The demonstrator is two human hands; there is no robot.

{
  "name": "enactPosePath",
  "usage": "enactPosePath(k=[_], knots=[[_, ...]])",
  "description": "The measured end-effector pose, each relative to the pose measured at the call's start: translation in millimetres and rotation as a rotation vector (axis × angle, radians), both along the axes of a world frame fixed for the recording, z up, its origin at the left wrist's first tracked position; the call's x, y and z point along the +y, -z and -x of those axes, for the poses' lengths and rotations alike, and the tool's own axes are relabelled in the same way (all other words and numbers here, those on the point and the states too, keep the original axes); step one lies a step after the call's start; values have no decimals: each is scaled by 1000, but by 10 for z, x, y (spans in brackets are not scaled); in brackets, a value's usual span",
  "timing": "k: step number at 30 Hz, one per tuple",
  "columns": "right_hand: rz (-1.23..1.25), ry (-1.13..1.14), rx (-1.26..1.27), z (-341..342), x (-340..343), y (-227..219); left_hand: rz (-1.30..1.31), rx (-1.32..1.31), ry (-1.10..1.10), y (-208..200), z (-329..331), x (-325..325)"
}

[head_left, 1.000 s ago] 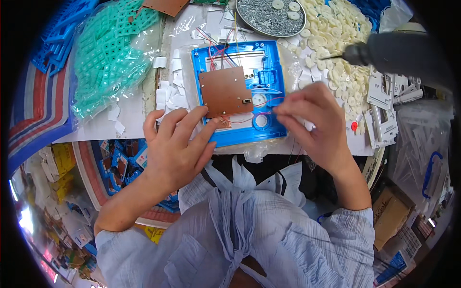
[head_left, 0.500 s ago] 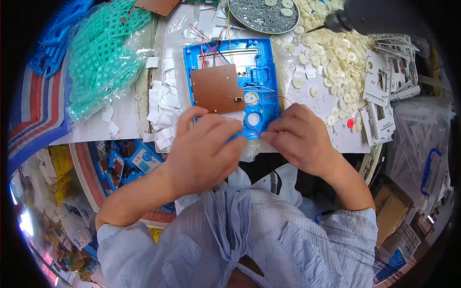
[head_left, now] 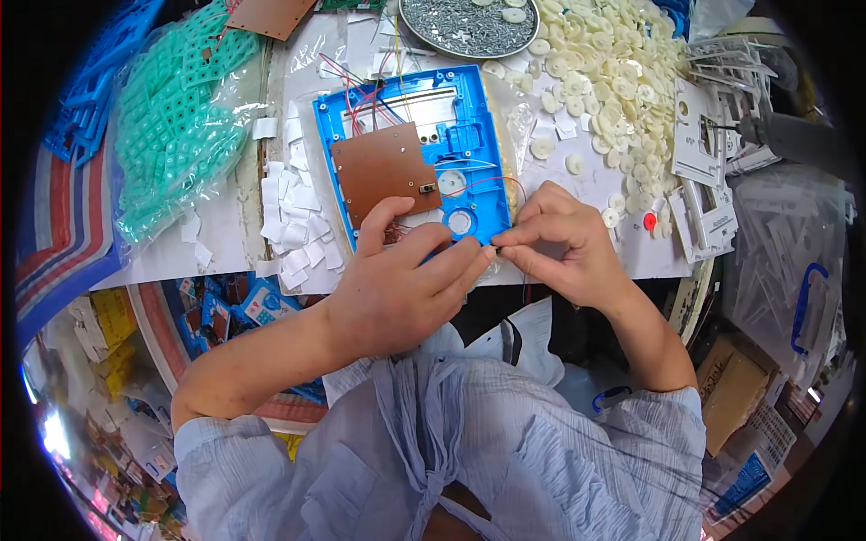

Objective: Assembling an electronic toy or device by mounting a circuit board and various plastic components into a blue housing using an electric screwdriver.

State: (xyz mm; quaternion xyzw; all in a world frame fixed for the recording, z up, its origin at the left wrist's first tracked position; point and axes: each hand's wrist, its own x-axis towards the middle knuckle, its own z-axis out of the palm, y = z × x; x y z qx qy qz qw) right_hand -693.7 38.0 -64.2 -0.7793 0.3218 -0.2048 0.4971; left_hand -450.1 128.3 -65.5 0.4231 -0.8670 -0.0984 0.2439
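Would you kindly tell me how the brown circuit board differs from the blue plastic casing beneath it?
Colour: the circuit board is brown, while the casing is bright blue.
Size: the board is smaller, covering only part of the casing.
Shape: the board is a flat sheet, whereas the casing has raised edges and a round ring.
Both are roughly four-sided.

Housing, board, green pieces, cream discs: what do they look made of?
Housing: likely plastic, glossy blue, with moulded-in detail and bright highlights.
Board: probably resin laminate, fairly matte brown; flat, thin-looking, with small bright spots.
Green pieces: rubber or soft plastic, can't tell; uniform mint colour, repeated shapes.
Cream discs: probably moulded plastic, smooth-looking; even colour, near-identical rounds.
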Motion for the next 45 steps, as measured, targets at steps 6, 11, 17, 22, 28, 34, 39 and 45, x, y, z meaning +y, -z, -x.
enactPosePath(k=[6, 11, 17, 22, 28, 34, 39, 45], knots=[[-192, 85, 154, -124, 7, -202, 63, -62, -1, -4, 12, 18], [-139, 8, 262, -162, -14, -259, 82, -67, 19, 6, 40, -3], [-190, -65, 344, -171, -116, -341, 112, -47, 39, -5, 39, -50], [5, 48, 192, -411, -289, -521, -18, 67, -25, -70, -26, -96], [610, 123, 91, -1127, -649, -175, 10, 223, -422, -129, -396, -381], [672, 85, 333, -1443, -701, -127, -5, 221, -727, 32, -646, -826], [517, 63, 333, -1420, -745, -110, -15, 285, -652, 138, -705, -900], [683, 136, 391, -1457, -672, -53, -26, 308, -658, 134, -636, -884]])
